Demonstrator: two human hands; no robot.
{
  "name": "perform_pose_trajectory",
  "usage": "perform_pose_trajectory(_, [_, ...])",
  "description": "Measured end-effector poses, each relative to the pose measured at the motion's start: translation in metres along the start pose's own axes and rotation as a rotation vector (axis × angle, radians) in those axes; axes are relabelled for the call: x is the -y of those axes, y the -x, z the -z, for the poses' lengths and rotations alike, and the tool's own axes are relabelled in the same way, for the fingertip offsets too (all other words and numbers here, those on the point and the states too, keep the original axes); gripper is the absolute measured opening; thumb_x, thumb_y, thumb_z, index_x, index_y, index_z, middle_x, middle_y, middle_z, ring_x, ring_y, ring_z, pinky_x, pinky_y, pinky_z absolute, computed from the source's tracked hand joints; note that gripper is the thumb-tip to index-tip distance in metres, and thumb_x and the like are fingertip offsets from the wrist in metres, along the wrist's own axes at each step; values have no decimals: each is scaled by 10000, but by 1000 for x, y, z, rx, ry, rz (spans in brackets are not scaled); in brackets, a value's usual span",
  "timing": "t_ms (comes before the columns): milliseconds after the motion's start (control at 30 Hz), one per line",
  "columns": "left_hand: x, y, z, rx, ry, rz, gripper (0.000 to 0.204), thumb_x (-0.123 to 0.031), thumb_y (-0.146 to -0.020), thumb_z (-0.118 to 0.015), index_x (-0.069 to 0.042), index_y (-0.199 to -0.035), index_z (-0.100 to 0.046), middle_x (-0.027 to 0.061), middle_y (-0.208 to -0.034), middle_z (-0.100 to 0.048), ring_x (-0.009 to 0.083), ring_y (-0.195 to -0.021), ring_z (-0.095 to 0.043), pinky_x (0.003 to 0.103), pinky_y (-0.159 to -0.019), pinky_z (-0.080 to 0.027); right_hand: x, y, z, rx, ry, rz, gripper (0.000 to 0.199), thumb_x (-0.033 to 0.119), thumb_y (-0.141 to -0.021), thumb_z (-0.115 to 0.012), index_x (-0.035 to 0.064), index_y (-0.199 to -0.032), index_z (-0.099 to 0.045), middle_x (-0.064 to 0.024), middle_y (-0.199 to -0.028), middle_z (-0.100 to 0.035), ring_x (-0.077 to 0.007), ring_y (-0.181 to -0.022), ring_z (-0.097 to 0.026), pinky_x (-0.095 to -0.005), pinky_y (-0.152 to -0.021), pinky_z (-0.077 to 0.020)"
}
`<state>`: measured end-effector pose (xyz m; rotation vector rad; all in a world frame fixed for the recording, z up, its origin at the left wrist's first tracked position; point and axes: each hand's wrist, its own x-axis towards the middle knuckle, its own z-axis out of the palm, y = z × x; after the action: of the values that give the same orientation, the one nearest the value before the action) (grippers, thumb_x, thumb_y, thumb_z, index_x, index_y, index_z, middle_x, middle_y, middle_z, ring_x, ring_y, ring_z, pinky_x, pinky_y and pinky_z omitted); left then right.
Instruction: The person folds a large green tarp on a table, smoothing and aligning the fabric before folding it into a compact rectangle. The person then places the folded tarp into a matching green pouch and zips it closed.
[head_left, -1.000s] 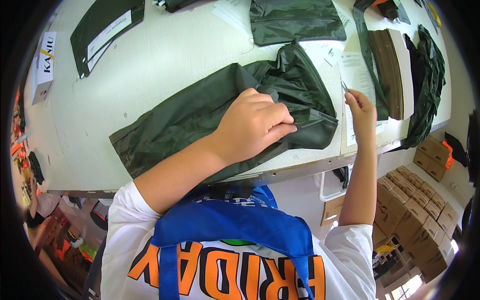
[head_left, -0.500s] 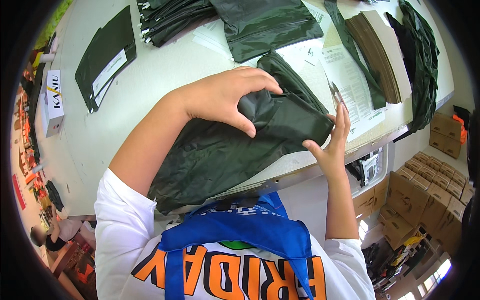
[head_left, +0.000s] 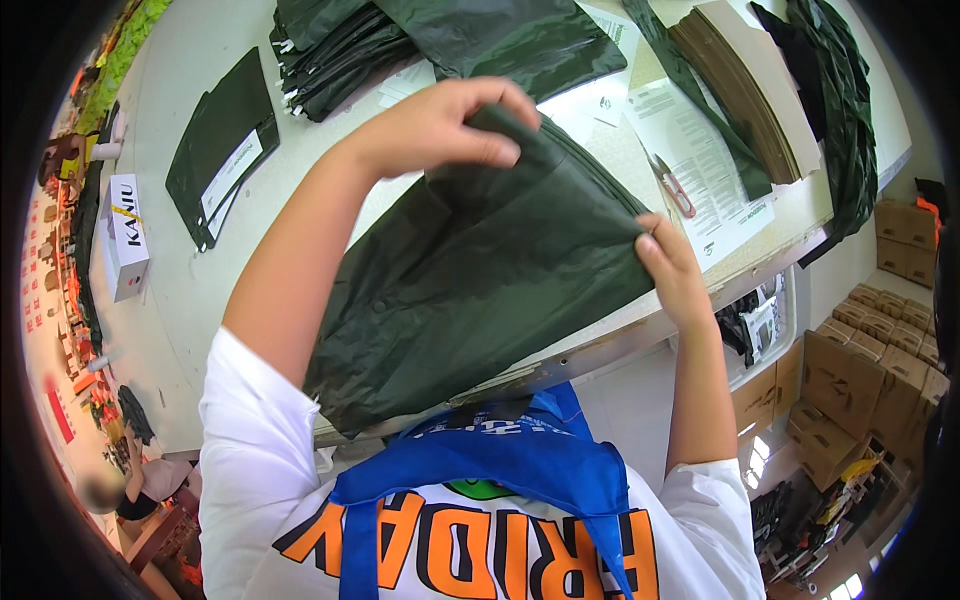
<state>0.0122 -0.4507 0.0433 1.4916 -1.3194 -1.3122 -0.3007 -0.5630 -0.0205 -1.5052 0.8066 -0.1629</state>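
Note:
A dark green sheet of thin, slightly shiny cloth (head_left: 470,270), folded like a garment, lies at the near edge of the table in front of me. My left hand (head_left: 450,125) pinches its far edge between thumb and fingers. At its right corner, my right hand (head_left: 675,265) grips the cloth, thumb on top. Several folded layers show along the far right edge. What garment it is, I cannot tell. Beyond my right hand, red-handled snips (head_left: 676,190) rest on a printed sheet (head_left: 715,215).
Stacked dark folded pieces (head_left: 345,60) lie at the far side. Black flat packs with white labels (head_left: 228,160) and a white box (head_left: 124,240) are on the left. A cardboard stack (head_left: 745,90) and bunched dark cloth (head_left: 850,120) sit at the right. Cartons (head_left: 850,365) stand beyond the table.
Both hands have closed on the cloth; before, their fingers were spread over it. My left hand has moved up and left, lifting the far edge. The cloth is spread flatter.

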Motion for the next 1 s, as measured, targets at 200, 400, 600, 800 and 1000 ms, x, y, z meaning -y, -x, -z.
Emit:
perform_pose_trajectory(200, [91, -77, -25, -282, -415, 175, 478, -311, -789, -733, -76, -1154, -534, 227, -1136, -614, 371, -1059, -583, 395, -885, -468, -5, -35, -21, -273, 845, 306, 152, 173, -926, -550, 21, -911, -550, -193, -814, -640, -393, -778, -596, -457, -692, -463])
perform_pose_trajectory(400, [94, -57, -37, -591, -397, 55, 538, -315, -774, -740, -60, -1187, -507, 211, -1208, -550, 357, -1126, -540, 397, -938, -444, 28, -61, -48, -226, 933, 350, 267, 309, -935, -547, 42, -943, -560, -199, -796, -656, -387, -750, -629, -466, -662, -488])
perform_pose_trajectory(600, [46, 162, -90, -786, -861, 122, 578, -242, -826, -694, -78, -1325, -453, 145, -1375, -440, 343, -1248, -422, 427, -1041, -353, 6, -79, -41, -197, 987, 335, 294, 363, -913, -582, 77, -975, -547, -217, -728, -644, -427, -687, -621, -500, -600, -476])
perform_pose_trajectory(800, [81, 381, -257, -1030, -738, 653, 943, -250, -672, -820, -57, -1430, -294, 204, -1409, -367, 334, -1224, -436, 458, -1038, -329, 6, -90, -26, -50, 750, 286, 291, 322, -952, -539, 33, -986, -550, -272, -861, -617, -458, -831, -581, -459, -703, -452])
perform_pose_trajectory(1000, [133, 366, -293, -1589, 218, 572, 757, 5, -765, -712, -69, -1417, -334, 110, -1206, -526, 100, -741, -547, 235, -621, -469, 1, -98, -25, -16, 729, 229, 304, 321, -973, -505, 21, -975, -556, -231, -850, -611, -398, -776, -552, -405, -733, -444])
